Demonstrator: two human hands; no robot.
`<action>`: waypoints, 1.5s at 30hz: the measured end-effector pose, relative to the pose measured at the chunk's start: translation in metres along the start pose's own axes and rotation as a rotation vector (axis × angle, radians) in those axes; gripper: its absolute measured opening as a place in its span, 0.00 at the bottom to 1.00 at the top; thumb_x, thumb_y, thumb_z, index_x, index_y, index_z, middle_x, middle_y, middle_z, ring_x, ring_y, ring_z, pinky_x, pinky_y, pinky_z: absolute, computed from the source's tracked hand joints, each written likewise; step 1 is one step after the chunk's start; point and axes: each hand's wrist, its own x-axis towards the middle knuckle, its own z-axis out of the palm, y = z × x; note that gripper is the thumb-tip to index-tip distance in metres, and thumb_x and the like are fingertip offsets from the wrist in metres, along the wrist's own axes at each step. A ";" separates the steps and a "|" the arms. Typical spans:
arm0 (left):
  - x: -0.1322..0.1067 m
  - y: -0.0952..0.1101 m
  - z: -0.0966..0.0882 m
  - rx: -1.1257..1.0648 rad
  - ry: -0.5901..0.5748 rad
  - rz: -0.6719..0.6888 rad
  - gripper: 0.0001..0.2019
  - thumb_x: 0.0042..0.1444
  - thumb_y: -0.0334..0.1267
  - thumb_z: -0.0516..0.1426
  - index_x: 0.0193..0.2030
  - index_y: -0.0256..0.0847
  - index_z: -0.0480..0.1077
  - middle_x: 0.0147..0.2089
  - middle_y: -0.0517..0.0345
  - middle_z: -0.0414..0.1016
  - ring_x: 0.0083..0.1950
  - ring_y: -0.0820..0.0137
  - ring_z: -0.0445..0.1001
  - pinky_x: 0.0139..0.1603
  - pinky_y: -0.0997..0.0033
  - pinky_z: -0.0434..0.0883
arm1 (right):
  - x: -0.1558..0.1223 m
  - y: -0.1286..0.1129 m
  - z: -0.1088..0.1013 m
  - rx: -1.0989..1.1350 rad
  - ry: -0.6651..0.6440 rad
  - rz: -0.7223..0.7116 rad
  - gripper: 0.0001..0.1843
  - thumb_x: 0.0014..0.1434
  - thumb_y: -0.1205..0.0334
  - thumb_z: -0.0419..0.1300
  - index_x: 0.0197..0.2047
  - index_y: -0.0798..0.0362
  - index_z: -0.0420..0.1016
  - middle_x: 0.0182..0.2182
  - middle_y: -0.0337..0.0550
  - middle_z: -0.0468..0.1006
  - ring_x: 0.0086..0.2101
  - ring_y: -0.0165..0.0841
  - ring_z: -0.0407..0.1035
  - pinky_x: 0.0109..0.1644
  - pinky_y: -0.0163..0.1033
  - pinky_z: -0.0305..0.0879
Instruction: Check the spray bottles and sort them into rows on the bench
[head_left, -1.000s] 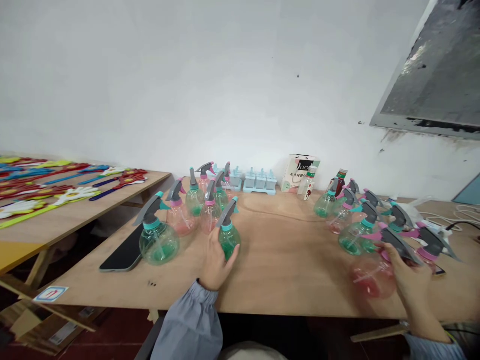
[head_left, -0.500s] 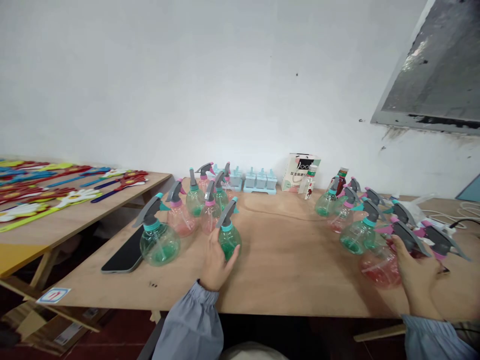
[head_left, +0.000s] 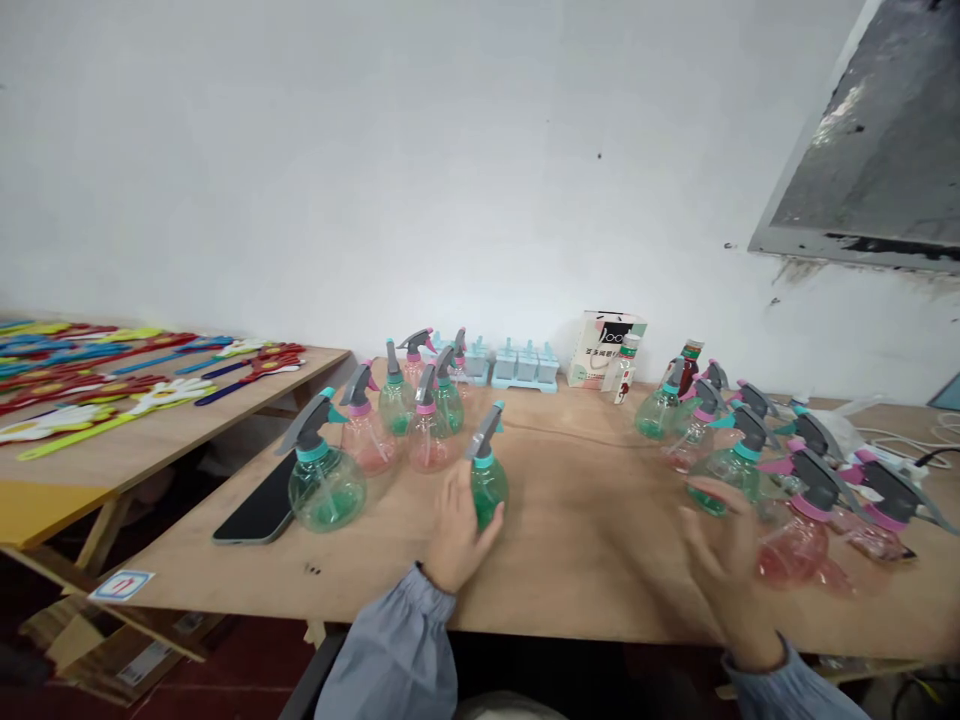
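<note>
My left hand [head_left: 460, 535] is curled round the near left side of a green spray bottle [head_left: 489, 492] with a grey trigger head, at the middle of the table. Slightly blurred, my right hand [head_left: 724, 560] hovers over the right part of the table, fingers apart and holding nothing. Just right of it stands a pink spray bottle [head_left: 796, 540], and behind its fingers a green spray bottle [head_left: 726, 470] is partly hidden. Left of my left hand, several more pink and green spray bottles stand in a group, the nearest a green one [head_left: 328, 490].
A black phone [head_left: 255, 505] lies at the left. At the back wall are pale blue popsicle moulds [head_left: 525, 366], a printed box [head_left: 600, 350] and small bottles [head_left: 684, 365]. White cables [head_left: 896, 425] lie far right. Colourful hand-shaped clappers [head_left: 161, 395] cover the left table.
My right hand has let go of the pink spray bottle and moved left, away from it. My left hand and its green bottle have shifted a little to the right.
</note>
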 end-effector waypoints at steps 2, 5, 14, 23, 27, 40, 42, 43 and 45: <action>-0.001 0.014 0.007 0.036 -0.030 0.010 0.37 0.65 0.43 0.53 0.75 0.36 0.40 0.61 0.33 0.68 0.63 0.47 0.68 0.58 0.46 0.71 | 0.000 -0.018 0.042 0.093 -0.174 0.009 0.24 0.63 0.47 0.61 0.57 0.49 0.69 0.51 0.50 0.75 0.51 0.42 0.72 0.57 0.55 0.70; -0.002 0.035 0.018 0.065 -0.070 0.034 0.38 0.65 0.41 0.53 0.75 0.34 0.39 0.62 0.32 0.69 0.63 0.49 0.69 0.59 0.47 0.70 | 0.006 -0.044 0.103 0.286 -0.441 0.077 0.34 0.59 0.44 0.63 0.64 0.49 0.61 0.59 0.54 0.71 0.58 0.45 0.68 0.62 0.56 0.66; 0.011 0.051 -0.004 -0.197 -0.103 0.067 0.40 0.59 0.45 0.61 0.72 0.38 0.47 0.64 0.36 0.67 0.65 0.52 0.68 0.61 0.51 0.70 | 0.025 -0.063 0.152 0.555 -0.508 0.253 0.29 0.55 0.44 0.63 0.57 0.48 0.71 0.54 0.51 0.77 0.55 0.45 0.72 0.60 0.52 0.68; 0.092 -0.076 -0.018 0.004 0.199 -0.235 0.40 0.58 0.48 0.60 0.70 0.32 0.48 0.67 0.27 0.59 0.71 0.45 0.57 0.68 0.39 0.59 | 0.051 -0.047 0.162 0.472 -0.416 0.218 0.18 0.56 0.53 0.52 0.45 0.48 0.76 0.43 0.47 0.81 0.47 0.41 0.74 0.56 0.49 0.70; 0.085 -0.102 0.009 0.080 0.038 -0.250 0.42 0.60 0.53 0.56 0.71 0.26 0.45 0.66 0.21 0.60 0.69 0.42 0.61 0.63 0.40 0.64 | 0.050 -0.047 0.165 0.471 -0.393 0.229 0.19 0.58 0.51 0.53 0.49 0.48 0.75 0.47 0.47 0.80 0.48 0.40 0.73 0.57 0.48 0.68; 0.060 -0.104 0.024 0.136 -0.037 -0.152 0.37 0.61 0.56 0.54 0.66 0.26 0.55 0.57 0.29 0.69 0.55 0.45 0.71 0.54 0.46 0.70 | 0.050 -0.042 0.163 0.423 -0.401 0.254 0.22 0.60 0.39 0.54 0.44 0.47 0.74 0.41 0.46 0.79 0.44 0.41 0.73 0.54 0.49 0.67; 0.059 -0.103 0.024 0.136 -0.035 -0.154 0.37 0.61 0.56 0.54 0.66 0.27 0.56 0.56 0.30 0.70 0.55 0.46 0.71 0.54 0.46 0.70 | 0.050 -0.040 0.164 0.418 -0.388 0.240 0.22 0.60 0.39 0.53 0.43 0.46 0.75 0.41 0.46 0.79 0.46 0.41 0.72 0.57 0.50 0.66; 0.059 -0.102 0.024 0.138 -0.034 -0.160 0.37 0.61 0.56 0.55 0.66 0.28 0.56 0.56 0.31 0.70 0.54 0.47 0.71 0.54 0.46 0.69 | 0.050 -0.039 0.164 0.391 -0.364 0.239 0.22 0.60 0.38 0.53 0.41 0.46 0.75 0.39 0.45 0.79 0.45 0.42 0.72 0.58 0.51 0.65; 0.060 -0.101 0.023 0.142 -0.035 -0.171 0.36 0.60 0.57 0.55 0.66 0.30 0.56 0.56 0.33 0.70 0.54 0.47 0.71 0.54 0.47 0.69 | 0.050 -0.038 0.164 0.327 -0.321 0.232 0.22 0.60 0.37 0.52 0.35 0.45 0.75 0.35 0.45 0.78 0.43 0.44 0.72 0.58 0.55 0.65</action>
